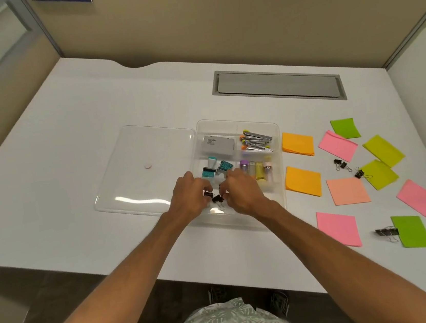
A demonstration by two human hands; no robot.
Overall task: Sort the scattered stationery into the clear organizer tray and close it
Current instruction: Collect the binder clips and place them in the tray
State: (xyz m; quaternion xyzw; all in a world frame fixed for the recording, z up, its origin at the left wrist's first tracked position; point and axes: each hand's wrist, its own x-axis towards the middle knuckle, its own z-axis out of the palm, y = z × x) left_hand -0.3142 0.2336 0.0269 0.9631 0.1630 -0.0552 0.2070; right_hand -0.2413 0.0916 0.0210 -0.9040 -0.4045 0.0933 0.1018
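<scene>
Both hands meet over near-left compartment of clear plastic organizer tray [272,130], forearms converging. Left hand [188,199] and right hand [240,194] fingers curled, each pinching small black binder clips [215,198].

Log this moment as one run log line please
stage: binder clips going in | left hand and right hand: over organizer tray, front-left section | lid: off, left | sticky notes: on desk
</scene>
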